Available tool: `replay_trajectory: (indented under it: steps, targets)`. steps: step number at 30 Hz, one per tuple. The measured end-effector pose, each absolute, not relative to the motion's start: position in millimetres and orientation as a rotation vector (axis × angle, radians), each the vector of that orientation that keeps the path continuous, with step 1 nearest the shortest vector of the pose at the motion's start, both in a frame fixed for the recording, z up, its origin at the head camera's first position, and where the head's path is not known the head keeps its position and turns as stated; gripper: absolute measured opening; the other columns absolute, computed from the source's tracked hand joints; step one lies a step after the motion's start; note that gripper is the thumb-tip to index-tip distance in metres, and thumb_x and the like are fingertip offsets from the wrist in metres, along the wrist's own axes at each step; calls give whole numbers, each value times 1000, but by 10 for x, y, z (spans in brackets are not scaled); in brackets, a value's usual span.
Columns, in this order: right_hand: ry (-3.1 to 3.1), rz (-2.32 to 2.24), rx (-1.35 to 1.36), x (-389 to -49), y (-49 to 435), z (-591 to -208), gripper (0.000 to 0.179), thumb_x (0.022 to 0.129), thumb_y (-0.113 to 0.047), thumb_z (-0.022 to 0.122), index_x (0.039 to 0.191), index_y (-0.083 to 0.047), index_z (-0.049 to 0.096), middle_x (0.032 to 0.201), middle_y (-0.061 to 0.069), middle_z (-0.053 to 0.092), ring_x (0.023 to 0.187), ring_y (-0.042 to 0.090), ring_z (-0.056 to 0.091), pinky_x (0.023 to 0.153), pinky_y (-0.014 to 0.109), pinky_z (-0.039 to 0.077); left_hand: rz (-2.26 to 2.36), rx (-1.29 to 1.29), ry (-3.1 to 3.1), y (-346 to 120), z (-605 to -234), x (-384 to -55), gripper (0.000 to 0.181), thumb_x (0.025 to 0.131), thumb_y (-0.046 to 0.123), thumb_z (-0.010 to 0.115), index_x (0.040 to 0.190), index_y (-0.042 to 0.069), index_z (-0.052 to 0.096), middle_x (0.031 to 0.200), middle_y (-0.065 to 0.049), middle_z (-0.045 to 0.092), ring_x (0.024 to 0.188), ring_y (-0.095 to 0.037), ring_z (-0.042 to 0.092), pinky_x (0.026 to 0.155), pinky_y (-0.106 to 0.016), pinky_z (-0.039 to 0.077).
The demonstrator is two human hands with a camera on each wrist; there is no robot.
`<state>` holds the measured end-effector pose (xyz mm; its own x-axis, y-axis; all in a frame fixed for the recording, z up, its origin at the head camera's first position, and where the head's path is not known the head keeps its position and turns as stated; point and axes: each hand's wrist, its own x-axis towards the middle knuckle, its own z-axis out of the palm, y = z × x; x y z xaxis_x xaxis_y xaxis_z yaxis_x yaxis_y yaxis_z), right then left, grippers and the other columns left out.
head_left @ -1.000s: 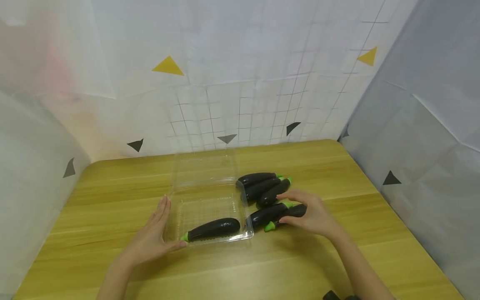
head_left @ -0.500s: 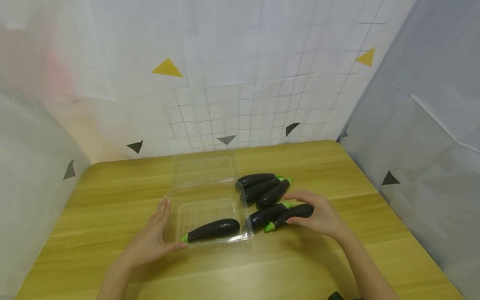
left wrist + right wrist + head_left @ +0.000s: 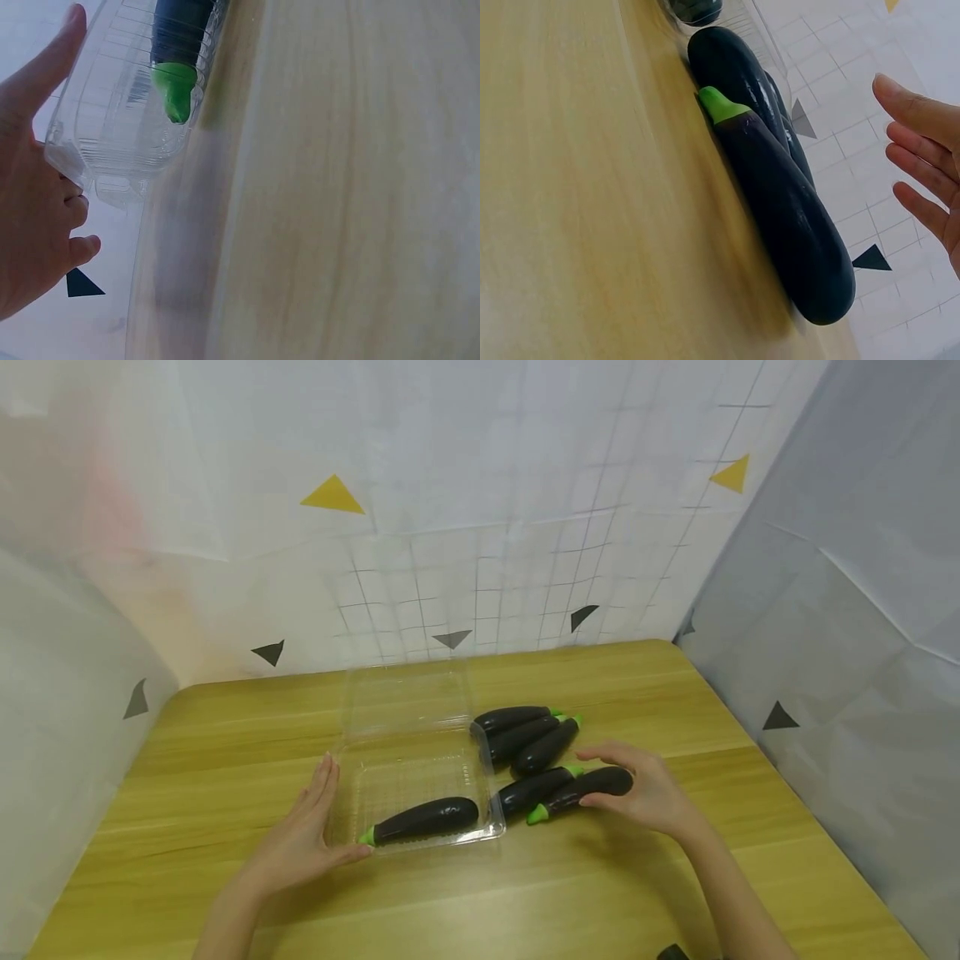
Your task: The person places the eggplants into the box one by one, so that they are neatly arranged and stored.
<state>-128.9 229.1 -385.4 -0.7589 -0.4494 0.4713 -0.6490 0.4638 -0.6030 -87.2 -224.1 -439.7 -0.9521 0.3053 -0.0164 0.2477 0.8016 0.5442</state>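
A clear plastic clamshell box [image 3: 420, 756] lies with its lid [image 3: 408, 693] folded back. One dark eggplant [image 3: 427, 821] with a green stem sits along its front. My left hand [image 3: 296, 847] rests against the box's front left corner, fingers straight along the side, thumb at the front; the left wrist view shows the thumb [image 3: 56, 56] by the clear wall. My right hand [image 3: 637, 789] hovers around the thick end of another eggplant [image 3: 585, 791], thumb and fingers spread. In the right wrist view this hand [image 3: 930, 150] stands apart from that eggplant [image 3: 787, 217].
Another eggplant [image 3: 532, 791] lies beside the one at my right hand, close to the box's right edge. Several more eggplants [image 3: 517, 737] are bunched behind it. A white gridded sheet [image 3: 480, 568] stands at the table's [image 3: 420, 910] back edge; a grey sheet [image 3: 862, 652] closes the right side.
My right hand has shifted slightly right. The eggplant by it has also moved a little right, and more of it now shows. My left hand and the box stay still.
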Motion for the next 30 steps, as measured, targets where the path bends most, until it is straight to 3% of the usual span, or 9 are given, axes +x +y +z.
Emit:
replay_trajectory:
  steps: [12,21,30]
  targets:
    - [-2501,1141,879,-1302,2338,-3927,54,58,1,90,107,-1,69,106,11,70,99,28,65,90,12,44,831,427,2879,-2249,-4393,-868,125,74,68,67,153,5,-6,159,-13,-14,144,-41,4,112,-58,13]
    - [-2569,1120,833,-1471,2548,-4271,54,64,-15,90,114,-14,69,110,0,69,102,22,64,87,36,53,824,426,2882,-2248,-4400,-866,125,74,68,67,153,5,-7,159,-11,-15,143,-42,5,111,-60,15]
    - [-2579,1107,844,-1543,2621,-4409,49,67,-17,89,112,-14,70,110,-5,68,102,20,64,84,41,53,823,413,2879,-2242,-4409,-872,125,74,68,68,154,6,-6,160,-12,-13,144,-40,3,111,-60,15]
